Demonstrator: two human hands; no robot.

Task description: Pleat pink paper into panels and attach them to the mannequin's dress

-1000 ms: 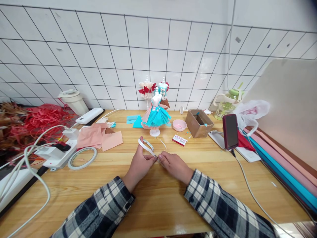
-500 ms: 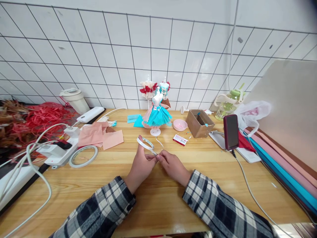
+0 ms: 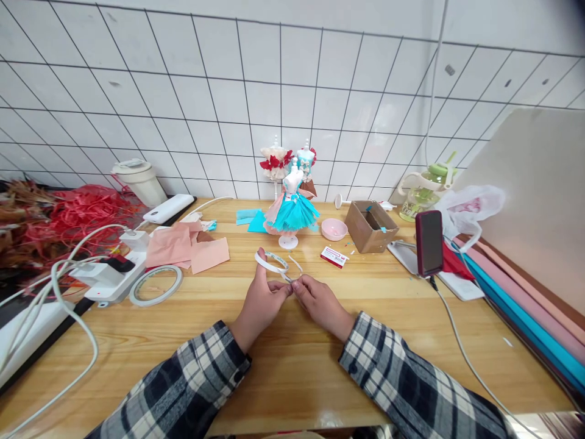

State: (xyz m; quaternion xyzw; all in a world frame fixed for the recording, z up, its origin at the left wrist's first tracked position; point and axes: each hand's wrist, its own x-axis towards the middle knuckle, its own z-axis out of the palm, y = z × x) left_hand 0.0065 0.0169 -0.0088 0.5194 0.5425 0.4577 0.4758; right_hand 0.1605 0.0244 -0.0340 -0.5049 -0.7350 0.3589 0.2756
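Above the desk (image 3: pixel 297 381), midway between front and back edges, the left hand (image 3: pixel 258 306) holds a tape roll (image 3: pixel 267 265); the right hand's fingers (image 3: pixel 307 292) pinch, apparently, a thin strip (image 3: pixel 296 263). The roll looks light and bendable, best gripped by its rim; the flimsy strip, by its end.

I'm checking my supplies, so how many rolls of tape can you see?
2: one roll of tape at the left hand, and a larger roll lying on the table beside the power strip. Others might be hidden.
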